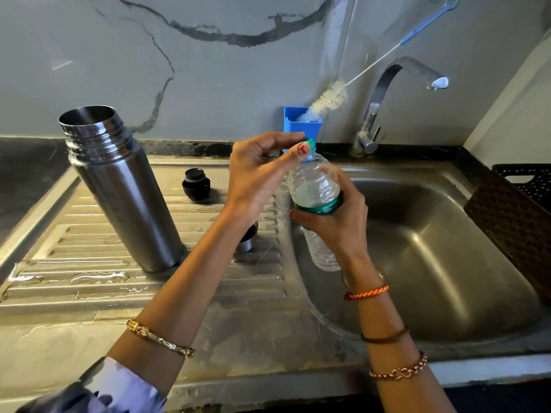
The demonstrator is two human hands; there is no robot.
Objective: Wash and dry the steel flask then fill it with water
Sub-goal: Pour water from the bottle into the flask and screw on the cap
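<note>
Steel flask (125,189) stands open-mouthed on the ribbed drainboard (89,281), well left of both hands. Right hand (337,219) grips a clear plastic bottle (316,186) around its green label (320,207); the label's print is illegible. Left hand (259,171) pinches the bottle's green cap (310,144). Black stopper (196,183) sits just right of the flask.
</note>
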